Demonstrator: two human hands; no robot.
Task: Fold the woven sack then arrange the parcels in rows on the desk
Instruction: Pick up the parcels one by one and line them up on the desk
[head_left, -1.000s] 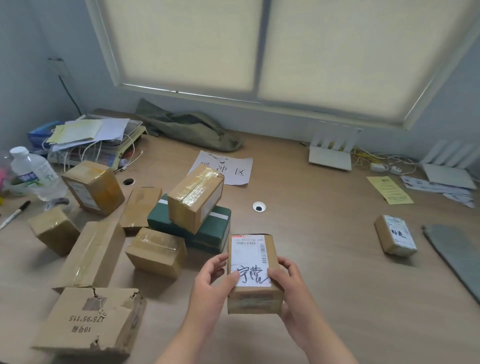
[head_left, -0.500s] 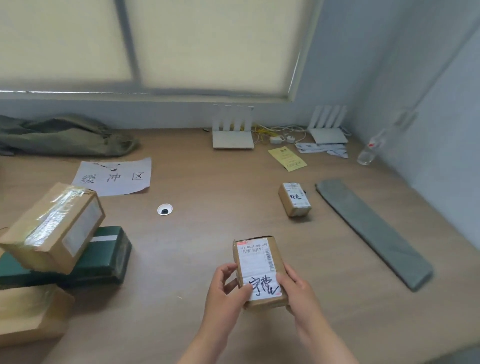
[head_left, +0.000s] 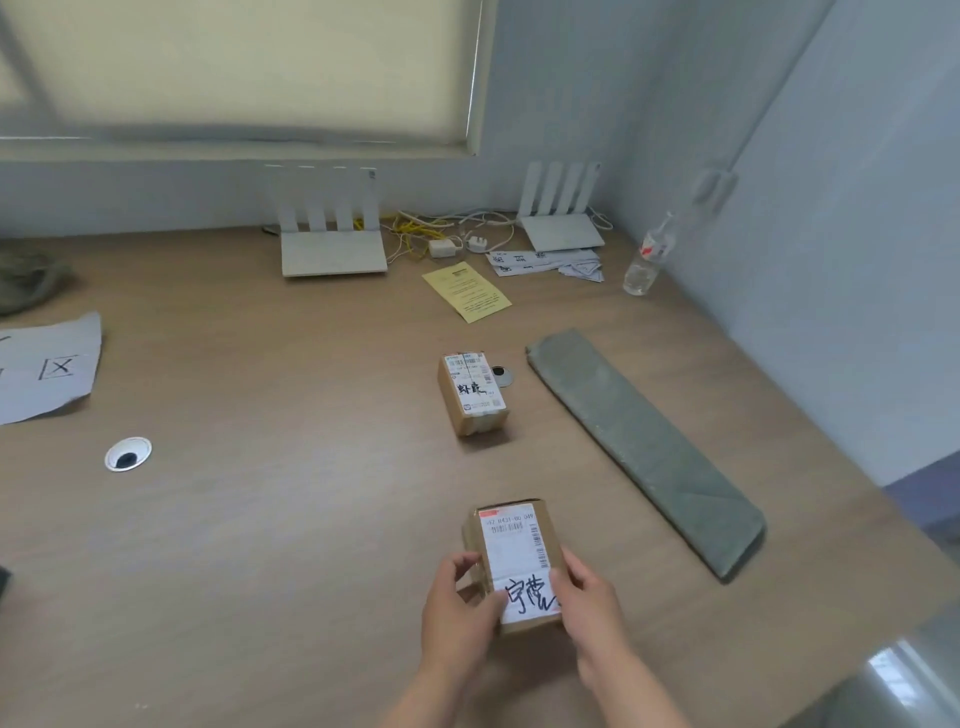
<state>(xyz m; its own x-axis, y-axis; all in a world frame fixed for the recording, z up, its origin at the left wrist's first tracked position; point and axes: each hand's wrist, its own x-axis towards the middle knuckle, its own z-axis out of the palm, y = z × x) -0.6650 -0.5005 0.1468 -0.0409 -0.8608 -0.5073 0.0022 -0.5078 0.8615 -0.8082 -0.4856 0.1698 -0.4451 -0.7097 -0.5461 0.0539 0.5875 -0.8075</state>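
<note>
Both hands, left (head_left: 460, 608) and right (head_left: 589, 605), grip a labelled parcel (head_left: 517, 564) low over the counter (head_left: 270, 519). Beyond it sits a second parcel (head_left: 471, 392), the folded sack (head_left: 644, 447) to its right. Routers (head_left: 332, 244), papers (head_left: 466, 292) and a bottle (head_left: 647, 257) line the back wall.

The person turns to the right, and the small parcel (head_left: 514, 564) travels with them. A second ago it was right beside the heap of boxes on the left of the desk (head_left: 260, 519). Now the left hand (head_left: 457, 608) and right hand (head_left: 592, 608) hold it over the right part, in front of the lone parcel (head_left: 472, 392) and near the folded sack (head_left: 644, 452). The heap of boxes slips out of sight altogether, and the printed sheet (head_left: 47, 364) shows only its right end. The sack, a sliver before, now shows in full, and a clear bottle (head_left: 647, 254) appears in the far right corner.
</note>
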